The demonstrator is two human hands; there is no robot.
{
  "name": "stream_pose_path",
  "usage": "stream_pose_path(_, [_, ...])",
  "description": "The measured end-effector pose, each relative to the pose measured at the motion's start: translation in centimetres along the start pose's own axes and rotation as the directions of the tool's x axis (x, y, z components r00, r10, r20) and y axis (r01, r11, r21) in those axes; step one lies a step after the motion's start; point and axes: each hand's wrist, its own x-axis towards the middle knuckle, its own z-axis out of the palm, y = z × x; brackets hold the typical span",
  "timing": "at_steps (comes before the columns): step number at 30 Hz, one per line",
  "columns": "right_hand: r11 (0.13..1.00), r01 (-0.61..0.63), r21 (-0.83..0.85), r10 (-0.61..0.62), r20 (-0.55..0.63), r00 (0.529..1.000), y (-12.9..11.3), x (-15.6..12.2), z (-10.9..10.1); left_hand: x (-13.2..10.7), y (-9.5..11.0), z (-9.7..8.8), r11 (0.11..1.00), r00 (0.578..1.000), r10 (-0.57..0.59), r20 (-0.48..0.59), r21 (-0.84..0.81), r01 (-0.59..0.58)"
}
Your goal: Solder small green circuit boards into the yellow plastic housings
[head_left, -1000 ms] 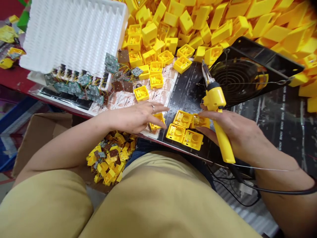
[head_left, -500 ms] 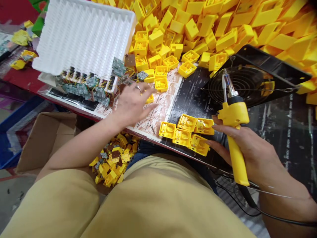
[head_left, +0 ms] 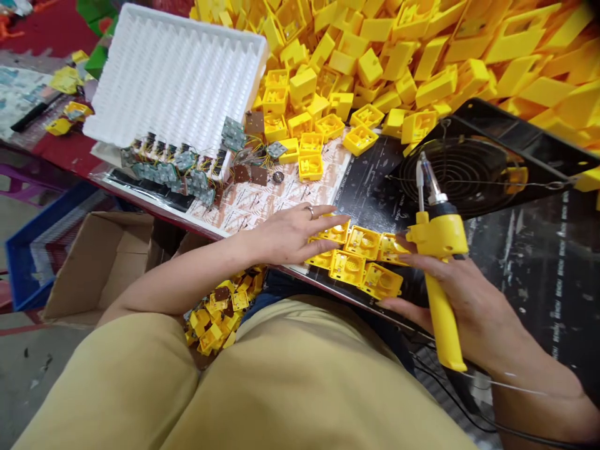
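A yellow soldering gun with a metal tip is held in my right hand, its tip pointing away from me. The thumb and a fingertip of that hand also reach the right side of a block of small open yellow plastic cases on the table. My left hand lies over the left end of the block, fingers stretched out and apart. Under its fingers, a yellow case is partly covered. The cases stand edge to edge in two rows, their open sides up.
A large heap of yellow cases covers the back. A black fan lies behind the soldering gun. To the left are a white foam tray and wired circuit boards. Below the table edge sits a cardboard box.
My left hand has moved right and toward me, from beside the circuit boards to the block. More cases now stand at the block's left end. My right hand keeps the soldering gun.
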Motion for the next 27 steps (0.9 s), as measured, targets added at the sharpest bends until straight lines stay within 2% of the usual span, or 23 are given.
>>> stream_pose_path(2, [0.999, -0.022, 0.026, 0.021, 0.023, 1.000, -0.1, -0.6, 0.2, -0.4, -1.0, -0.9, 0.990, 0.991, -0.103, -0.080, 0.093, 0.110])
stream_pose_path(4, [0.998, -0.058, 0.030, 0.057, 0.020, 0.998, -0.4, -1.0, 0.4, -0.7, -3.2, -2.0, 0.932, 0.949, -0.251, -0.191, 0.217, 0.290])
stream_pose_path(6, [0.997, -0.082, -0.011, 0.082, -0.022, 0.996, -0.8, -1.1, 0.5, -0.7, -5.7, -3.1, 0.857, 0.914, -0.333, -0.231, 0.332, 0.395])
stream_pose_path(7, [0.995, -0.089, -0.043, 0.087, -0.048, 0.995, -1.0, -1.1, 0.5, -0.6, -6.8, -3.4, 0.838, 0.919, -0.335, -0.209, 0.379, 0.391])
stream_pose_path(9, [0.990, -0.096, -0.100, 0.087, -0.090, 0.992, -1.4, -1.0, 0.6, -0.2, -8.6, -3.7, 0.844, 0.952, -0.284, -0.111, 0.442, 0.304])
stream_pose_path(11, [0.986, -0.115, -0.123, 0.105, -0.090, 0.990, -1.7, -0.9, 0.6, 0.5, -9.7, -3.9, 0.865, 0.976, -0.218, -0.024, 0.459, 0.204])
stream_pose_path(12, [0.985, -0.122, -0.123, 0.113, -0.082, 0.990, -1.8, -0.9, 0.6, 0.8, -10.1, -4.2, 0.875, 0.978, -0.208, -0.017, 0.443, 0.194])
stream_pose_path(14, [0.985, -0.124, -0.122, 0.114, -0.084, 0.990, -1.9, -0.9, 0.6, 1.7, -10.8, -5.3, 0.902, 0.962, -0.263, -0.076, 0.333, 0.273])
stream_pose_path(16, [0.983, -0.135, -0.127, 0.122, -0.102, 0.987, -2.0, -1.0, 0.6, 2.6, -11.3, -7.4, 0.920, 0.904, -0.364, -0.225, 0.065, 0.387])
stream_pose_path(18, [0.981, -0.153, -0.122, 0.139, -0.117, 0.983, -2.2, -1.1, 0.4, 3.3, -11.2, -10.1, 0.892, 0.820, -0.447, -0.358, -0.255, 0.375])
stream_pose_path(19, [0.980, -0.164, -0.111, 0.150, -0.124, 0.981, -2.2, -1.2, 0.3, 3.6, -10.8, -11.3, 0.868, 0.797, -0.465, -0.384, -0.373, 0.327])
stream_pose_path(20, [0.979, -0.177, -0.099, 0.164, -0.124, 0.979, -2.3, -1.2, 0.3, 3.9, -10.1, -12.5, 0.846, 0.795, -0.468, -0.387, -0.456, 0.277])
stream_pose_path(23, [0.979, -0.183, -0.091, 0.170, -0.132, 0.977, -2.6, -1.1, 0.2, 4.2, -7.6, -14.2, 0.796, 0.848, -0.422, -0.320, -0.578, 0.178])
stream_pose_path(25, [0.978, -0.176, -0.112, 0.159, -0.145, 0.977, -2.8, -0.8, 0.2, 4.1, -6.1, -13.7, 0.728, 0.865, -0.434, -0.252, -0.664, 0.171])
stream_pose_path(27, [0.979, -0.166, -0.118, 0.146, -0.162, 0.976, -3.0, -0.4, 0.3, 3.5, -5.2, -12.0, 0.591, 0.864, -0.489, -0.118, -0.774, 0.229])
